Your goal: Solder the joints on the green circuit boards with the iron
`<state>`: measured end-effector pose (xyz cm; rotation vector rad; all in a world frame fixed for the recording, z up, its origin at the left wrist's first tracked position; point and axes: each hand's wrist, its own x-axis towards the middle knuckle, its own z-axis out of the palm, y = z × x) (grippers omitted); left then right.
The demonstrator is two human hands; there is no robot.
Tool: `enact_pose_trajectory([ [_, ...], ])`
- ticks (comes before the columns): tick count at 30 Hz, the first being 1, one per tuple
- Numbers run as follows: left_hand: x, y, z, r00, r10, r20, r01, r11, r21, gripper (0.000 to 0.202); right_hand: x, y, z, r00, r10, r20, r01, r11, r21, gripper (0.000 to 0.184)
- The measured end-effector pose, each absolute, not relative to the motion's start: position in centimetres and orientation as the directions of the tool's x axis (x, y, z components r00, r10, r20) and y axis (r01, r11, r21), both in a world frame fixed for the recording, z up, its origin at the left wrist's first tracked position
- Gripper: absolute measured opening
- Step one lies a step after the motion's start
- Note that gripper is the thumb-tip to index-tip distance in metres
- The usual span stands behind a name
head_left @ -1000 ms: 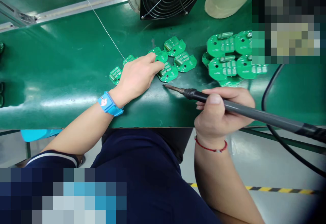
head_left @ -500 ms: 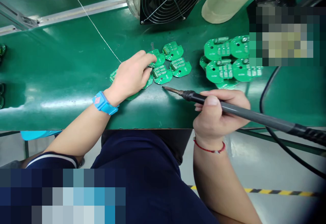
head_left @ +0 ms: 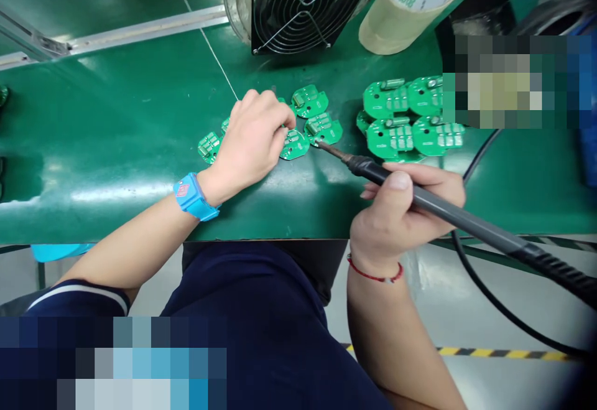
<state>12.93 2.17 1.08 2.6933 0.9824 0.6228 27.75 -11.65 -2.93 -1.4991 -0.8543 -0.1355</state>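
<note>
Circuit board (head_left: 326, 127) lies flat at frame centre on green bench (head_left: 116, 117); left hand (head_left: 252, 139) curls over neighbouring board (head_left: 293, 146) to steady it, grasp hidden; right hand (head_left: 403, 208) grips soldering iron (head_left: 448, 212) pen-style, tip meeting the board's lower edge.

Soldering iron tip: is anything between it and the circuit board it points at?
Nothing visible does. The soldering iron, held in the right hand, has its tip at the near edge of the circuit board, seemingly touching. The left hand rests on the neighbouring boards to the left, clear of the tip.
</note>
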Motion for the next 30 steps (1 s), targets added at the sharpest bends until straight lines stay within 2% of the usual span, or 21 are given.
enact_pose_trajectory([
  [6, 14.4, 1.7, 0.3, 0.746, 0.606, 0.275, 0.564, -0.795, 0.222, 0.02, 27.8, -11.6, -2.9, 0.738, 0.404, 0.541, 0.559, 0.084, -0.825, 0.028],
  [10, 14.6, 1.5, 0.2, 0.746, 0.606, 0.276, 0.566, -0.795, 0.217, 0.024, 27.8, -11.7, -2.9, 0.74, 0.421, 0.524, 0.544, 0.084, -0.835, 0.028],
  [22, 15.4, 1.1, 0.5, 0.748, 0.645, 0.153, 0.611, -0.761, 0.22, 0.027, 27.9, -11.8, -3.0, 0.733, 0.444, 0.516, 0.535, 0.092, -0.84, 0.029],
  [30, 15.4, 1.0, 0.0, 0.761, 0.613, 0.212, 0.578, -0.789, 0.209, 0.029, 27.9, -11.7, -3.0, 0.74, 0.435, 0.513, 0.524, 0.105, -0.845, 0.03],
])
